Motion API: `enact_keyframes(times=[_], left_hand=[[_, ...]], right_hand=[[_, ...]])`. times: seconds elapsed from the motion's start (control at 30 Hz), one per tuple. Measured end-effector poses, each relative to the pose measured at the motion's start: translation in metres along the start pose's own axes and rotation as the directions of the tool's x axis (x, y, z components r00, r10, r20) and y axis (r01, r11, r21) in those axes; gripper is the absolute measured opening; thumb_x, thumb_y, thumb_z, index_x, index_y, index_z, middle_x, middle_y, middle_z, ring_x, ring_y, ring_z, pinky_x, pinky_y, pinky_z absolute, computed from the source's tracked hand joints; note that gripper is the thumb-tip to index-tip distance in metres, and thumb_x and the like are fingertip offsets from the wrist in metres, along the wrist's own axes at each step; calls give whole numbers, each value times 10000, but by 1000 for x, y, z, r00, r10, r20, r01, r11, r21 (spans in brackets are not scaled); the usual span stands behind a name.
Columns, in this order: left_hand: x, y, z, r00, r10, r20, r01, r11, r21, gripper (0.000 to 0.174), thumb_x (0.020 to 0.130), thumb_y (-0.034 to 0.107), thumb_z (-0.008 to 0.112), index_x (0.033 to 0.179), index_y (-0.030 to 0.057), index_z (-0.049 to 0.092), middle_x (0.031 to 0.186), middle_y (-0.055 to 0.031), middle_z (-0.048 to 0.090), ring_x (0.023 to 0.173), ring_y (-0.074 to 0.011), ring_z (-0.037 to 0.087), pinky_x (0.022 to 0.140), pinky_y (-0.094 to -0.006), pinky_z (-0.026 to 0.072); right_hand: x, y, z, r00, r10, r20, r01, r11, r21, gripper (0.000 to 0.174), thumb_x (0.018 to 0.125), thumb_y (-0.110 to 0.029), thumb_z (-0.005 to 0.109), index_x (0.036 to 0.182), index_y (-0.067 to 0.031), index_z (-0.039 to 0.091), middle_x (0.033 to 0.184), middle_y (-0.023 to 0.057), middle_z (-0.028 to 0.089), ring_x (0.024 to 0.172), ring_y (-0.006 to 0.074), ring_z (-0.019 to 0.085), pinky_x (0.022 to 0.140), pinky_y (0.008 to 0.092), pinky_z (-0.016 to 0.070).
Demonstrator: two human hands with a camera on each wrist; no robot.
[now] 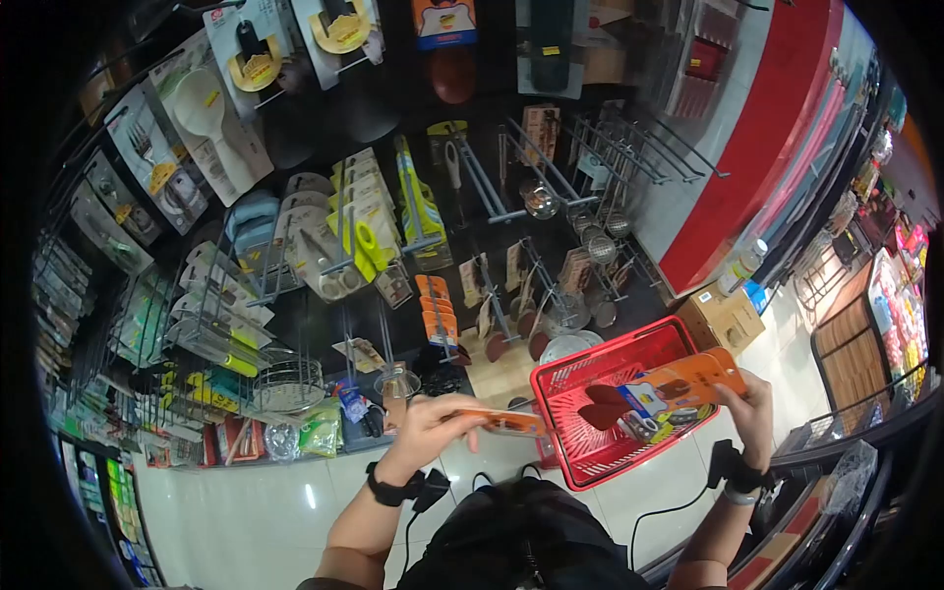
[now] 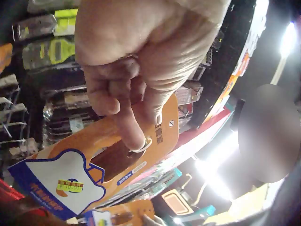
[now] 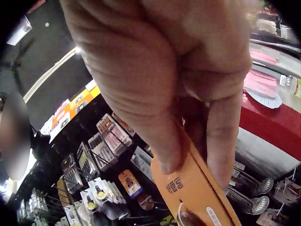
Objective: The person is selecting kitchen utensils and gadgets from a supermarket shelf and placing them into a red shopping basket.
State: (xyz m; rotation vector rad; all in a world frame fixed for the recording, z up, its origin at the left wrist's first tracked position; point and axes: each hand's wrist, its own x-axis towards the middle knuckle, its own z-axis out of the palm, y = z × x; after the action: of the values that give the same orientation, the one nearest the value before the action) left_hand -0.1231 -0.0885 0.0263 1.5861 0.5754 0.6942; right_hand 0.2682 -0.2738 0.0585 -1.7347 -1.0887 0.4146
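In the head view my left hand (image 1: 433,430) pinches the top of an orange utensil card (image 1: 506,423), seen nearly edge-on beside the basket. The left wrist view shows that orange card (image 2: 94,135) more fully, with a blue-edged white label, a yellow price sticker and a slot with something brown behind it. My right hand (image 1: 752,413) grips the end of orange carded utensils (image 1: 688,379) whose dark red-brown flat heads (image 1: 605,405) point left over the red shopping basket (image 1: 610,344). Thumb and fingers clamp the orange card (image 3: 171,181) in the right wrist view.
A black display wall with metal hooks holds lime-green packaged tools (image 1: 369,236), metal strainers (image 1: 602,246) and more orange cards (image 1: 438,313). A cardboard box (image 1: 723,320) stands behind the basket, with a bottle (image 1: 744,265) above it. Dark racks line the right side.
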Motion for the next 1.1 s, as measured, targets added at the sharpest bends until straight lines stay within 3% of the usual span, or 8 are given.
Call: enact_keyframes(times=[0.07, 0.17, 0.3, 0.43, 0.57, 0.73, 0.93, 1.1], left_hand=[[-16, -20, -8, 990, -99, -97, 85, 987, -138, 129, 881, 20, 531, 947, -49, 616, 817, -84, 646, 656, -128, 632, 581, -222, 468], [-24, -79, -14, 969, -152, -193, 149, 988, -29, 155, 899, 37, 505, 975, -65, 593, 800, -100, 653, 672, -144, 640, 655, -221, 489], [-22, -179, -16, 896, -256, -362, 305, 949, 85, 139, 907, 98, 517, 905, -28, 576, 819, -84, 648, 701, -127, 653, 616, -228, 480], [-8, -262, -24, 820, -269, -505, 393, 906, 155, 153, 887, 121, 537, 827, -19, 542, 741, -141, 656, 628, -183, 669, 547, -286, 500], [22, -291, -36, 781, -214, -587, 337, 935, 108, 190, 891, 168, 529, 806, -1, 544, 628, -138, 636, 568, -198, 658, 505, -309, 492], [56, -278, -50, 769, -188, -611, 348, 925, 154, 184, 889, 131, 522, 803, -32, 525, 661, -158, 629, 574, -232, 664, 496, -316, 488], [59, -282, -54, 751, -112, -651, 379, 880, 286, 151, 887, 95, 521, 816, -37, 539, 687, -149, 633, 573, -196, 655, 520, -308, 488], [57, -268, -50, 728, -66, -682, 317, 915, 250, 149, 892, 109, 522, 825, -21, 553, 658, -146, 630, 568, -194, 653, 531, -314, 487]], right_hand=[[-5, -4, -5, 999, 36, -4, -36, 997, 74, 125, 793, -14, 638, 878, 77, 626, 737, 49, 597, 634, 83, 544, 568, 209, 438], [-11, -12, 0, 1000, 28, -1, -27, 997, 66, 122, 791, -10, 639, 872, 80, 626, 740, 57, 602, 647, 86, 555, 574, 211, 442], [-16, -31, 20, 998, -12, 69, 9, 999, 43, 112, 763, -11, 669, 815, 81, 632, 730, 90, 621, 654, 116, 578, 581, 228, 447], [-28, -25, 52, 990, -123, 70, 125, 992, -27, 124, 707, -15, 704, 794, 50, 646, 666, 85, 613, 599, 141, 577, 571, 244, 436], [-40, -39, 75, 984, -97, 151, 116, 985, -127, 121, 696, -26, 716, 759, 42, 639, 563, 78, 516, 500, 137, 488, 481, 269, 357], [-52, -36, 89, 982, -42, 186, 64, 991, -117, 154, 703, -51, 729, 778, 50, 640, 551, 65, 479, 502, 134, 451, 481, 278, 346], [-58, -39, 97, 978, 12, 209, 2, 998, -65, 150, 727, -55, 718, 812, 50, 652, 573, 66, 503, 510, 124, 468, 487, 271, 361], [-59, -44, 102, 968, 42, 249, -21, 996, -87, 146, 742, -66, 712, 813, 47, 652, 594, 74, 523, 524, 136, 483, 497, 272, 374]])
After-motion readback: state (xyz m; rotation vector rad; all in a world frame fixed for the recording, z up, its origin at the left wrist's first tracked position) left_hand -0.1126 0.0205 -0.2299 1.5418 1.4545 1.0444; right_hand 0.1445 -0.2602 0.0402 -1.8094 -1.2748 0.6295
